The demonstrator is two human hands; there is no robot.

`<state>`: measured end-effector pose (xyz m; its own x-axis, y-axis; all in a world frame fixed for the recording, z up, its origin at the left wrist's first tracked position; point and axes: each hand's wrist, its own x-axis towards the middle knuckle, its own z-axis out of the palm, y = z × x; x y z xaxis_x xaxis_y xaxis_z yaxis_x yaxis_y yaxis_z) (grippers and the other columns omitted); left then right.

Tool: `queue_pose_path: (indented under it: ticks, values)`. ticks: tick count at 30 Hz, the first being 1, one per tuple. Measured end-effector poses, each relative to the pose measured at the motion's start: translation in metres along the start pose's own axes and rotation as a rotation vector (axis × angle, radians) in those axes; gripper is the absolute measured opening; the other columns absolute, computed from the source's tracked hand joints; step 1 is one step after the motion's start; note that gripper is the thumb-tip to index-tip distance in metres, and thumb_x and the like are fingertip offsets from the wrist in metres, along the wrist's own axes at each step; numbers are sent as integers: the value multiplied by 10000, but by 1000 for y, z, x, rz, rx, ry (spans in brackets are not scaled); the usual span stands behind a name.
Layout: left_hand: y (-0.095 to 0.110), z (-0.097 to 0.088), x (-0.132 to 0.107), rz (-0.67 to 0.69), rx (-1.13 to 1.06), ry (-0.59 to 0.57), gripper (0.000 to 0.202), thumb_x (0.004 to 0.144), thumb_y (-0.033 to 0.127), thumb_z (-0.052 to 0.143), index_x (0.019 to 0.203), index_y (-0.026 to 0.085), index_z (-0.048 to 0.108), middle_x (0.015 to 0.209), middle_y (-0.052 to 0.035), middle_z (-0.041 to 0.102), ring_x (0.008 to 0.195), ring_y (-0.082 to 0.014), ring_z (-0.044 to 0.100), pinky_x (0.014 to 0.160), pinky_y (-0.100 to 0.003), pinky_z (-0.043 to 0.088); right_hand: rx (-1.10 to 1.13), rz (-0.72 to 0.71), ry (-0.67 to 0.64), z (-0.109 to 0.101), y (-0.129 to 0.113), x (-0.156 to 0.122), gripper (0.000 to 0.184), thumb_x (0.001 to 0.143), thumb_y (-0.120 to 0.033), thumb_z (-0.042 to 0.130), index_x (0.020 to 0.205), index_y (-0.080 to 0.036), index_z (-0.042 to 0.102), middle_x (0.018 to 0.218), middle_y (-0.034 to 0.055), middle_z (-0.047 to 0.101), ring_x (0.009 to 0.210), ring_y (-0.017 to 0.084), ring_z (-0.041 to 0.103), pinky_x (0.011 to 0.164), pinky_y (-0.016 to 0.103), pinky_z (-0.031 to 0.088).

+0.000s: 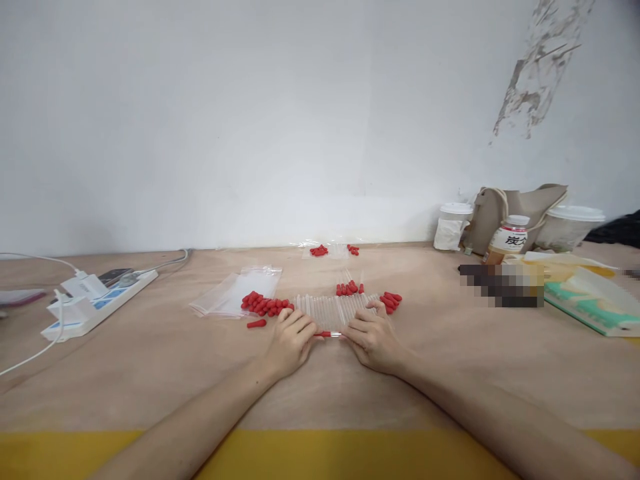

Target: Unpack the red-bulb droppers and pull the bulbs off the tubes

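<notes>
My left hand (294, 339) is closed on a red rubber bulb (324, 334), whose end shows past the fingers. My right hand (373, 339) pinches a clear glass dropper tube (335, 335); its left end meets the bulb, and how far it sits inside I cannot tell. Just beyond both hands lies a row of clear tubes (325, 308). Loose red bulbs (263, 304) are heaped left of the row, with a single bulb (257, 323) nearer me. More bulbs (391, 301) lie at its right end. Behind it are several droppers with red bulbs (349, 289).
Clear plastic bags (235, 293) lie on the left, and a bagged set of red-bulbed droppers (330, 251) is by the wall. A power strip (100, 307) with cables stands far left. Right are a cup (453, 227), a bottle (507, 239), a bag (530, 203) and a green-white packet (595, 300).
</notes>
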<state>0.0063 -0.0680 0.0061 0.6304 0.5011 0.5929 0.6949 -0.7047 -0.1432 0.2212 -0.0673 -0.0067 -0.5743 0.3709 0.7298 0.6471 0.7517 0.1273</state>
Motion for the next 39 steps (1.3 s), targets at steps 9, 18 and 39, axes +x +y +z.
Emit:
queue_pose_path:
  ticks: [9, 18, 39]
  values:
    - [4, -5, -4, 142, 26, 11, 265, 800, 69, 361, 778, 190, 595, 689, -35, 582, 694, -162, 452, 685, -335, 312, 45, -15, 3, -7, -3, -4, 227, 839, -211, 424, 685, -188, 589, 542, -28, 524, 630, 101, 415, 808, 345, 197]
    - [-8, -13, -17, 56, -24, 117, 258, 814, 87, 362, 765, 190, 593, 685, -46, 577, 697, -167, 491, 642, -314, 366, 48, 60, 18, -19, 7, -17, 244, 839, -216, 419, 676, -191, 600, 522, -19, 518, 611, 112, 413, 781, 333, 230]
    - [-97, -84, -33, -947, -428, -364, 260, 574, 379, 550, 733, 175, 573, 750, -18, 604, 628, -160, 547, 525, -231, 395, -318, 520, -180, -9, 41, -3, 289, 839, -205, 346, 779, -200, 628, 736, 40, 656, 692, 155, 552, 716, 327, 196]
